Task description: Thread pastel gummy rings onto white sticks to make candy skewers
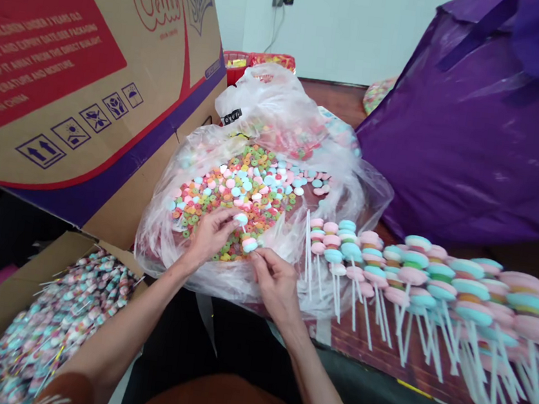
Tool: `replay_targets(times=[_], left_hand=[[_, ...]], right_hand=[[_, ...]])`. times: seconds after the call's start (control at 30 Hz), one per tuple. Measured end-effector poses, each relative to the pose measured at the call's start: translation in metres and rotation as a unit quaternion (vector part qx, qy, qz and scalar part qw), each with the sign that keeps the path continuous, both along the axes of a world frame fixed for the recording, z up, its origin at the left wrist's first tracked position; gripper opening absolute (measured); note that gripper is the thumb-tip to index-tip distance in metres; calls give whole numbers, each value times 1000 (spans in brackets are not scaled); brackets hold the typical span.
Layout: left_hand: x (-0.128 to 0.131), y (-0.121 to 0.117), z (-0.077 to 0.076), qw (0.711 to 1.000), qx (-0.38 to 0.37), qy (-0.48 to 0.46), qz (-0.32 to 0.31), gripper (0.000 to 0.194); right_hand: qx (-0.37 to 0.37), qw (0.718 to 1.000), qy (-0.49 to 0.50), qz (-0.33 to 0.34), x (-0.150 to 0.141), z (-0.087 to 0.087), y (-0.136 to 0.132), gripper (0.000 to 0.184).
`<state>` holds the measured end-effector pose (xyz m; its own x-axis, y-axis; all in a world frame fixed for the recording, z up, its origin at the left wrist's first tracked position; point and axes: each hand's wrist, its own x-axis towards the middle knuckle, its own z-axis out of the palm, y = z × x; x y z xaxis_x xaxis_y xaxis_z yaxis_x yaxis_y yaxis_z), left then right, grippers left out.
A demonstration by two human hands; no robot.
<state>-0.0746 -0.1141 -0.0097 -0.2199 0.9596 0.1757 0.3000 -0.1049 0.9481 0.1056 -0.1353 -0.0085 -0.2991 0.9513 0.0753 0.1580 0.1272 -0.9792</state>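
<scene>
My left hand [211, 237] is closed in a pinch on a pale blue, disc-shaped candy [241, 219] at the upper end of a short white stick. Lower on that stick sits a small stack of pink, white and blue candies [249, 244], making a candy stick. The fingertips of my right hand [277, 284] are closed at its lower end; exactly where they grip is hidden. Beneath both hands, loose ring and disc candies [236, 188] in many colours lie heaped on an opened clear plastic bag [164, 229].
Several finished-looking candy lollipops [411, 276] lie in a row along the table's right side, sticks toward me. A large printed carton [70, 75] stands left, above an open box of wrapped sticks [66, 315]. A purple bag [491, 136] fills the right back.
</scene>
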Motion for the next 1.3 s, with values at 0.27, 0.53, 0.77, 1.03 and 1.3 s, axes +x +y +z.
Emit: replay_targets(times=[0.27, 0.53, 0.77, 1.03, 1.3], left_hand=[[10, -20, -1, 995, 16, 91, 43, 24], [29, -29, 1, 1000, 5, 11, 22, 27], [17, 2, 16, 990, 3, 142, -25, 29], [14, 35, 20, 903, -56, 423, -43, 22], [24, 38, 19, 888, -54, 456, -13, 22]], right_hand=[[18, 999, -12, -24, -9, 1, -3, 28], [62, 996, -45, -35, -19, -4, 2, 29], [64, 988, -93, -104, 8, -12, 9, 32], [68, 983, -114, -126, 15, -25, 5, 30], [77, 983, -112, -126, 14, -26, 5, 31]])
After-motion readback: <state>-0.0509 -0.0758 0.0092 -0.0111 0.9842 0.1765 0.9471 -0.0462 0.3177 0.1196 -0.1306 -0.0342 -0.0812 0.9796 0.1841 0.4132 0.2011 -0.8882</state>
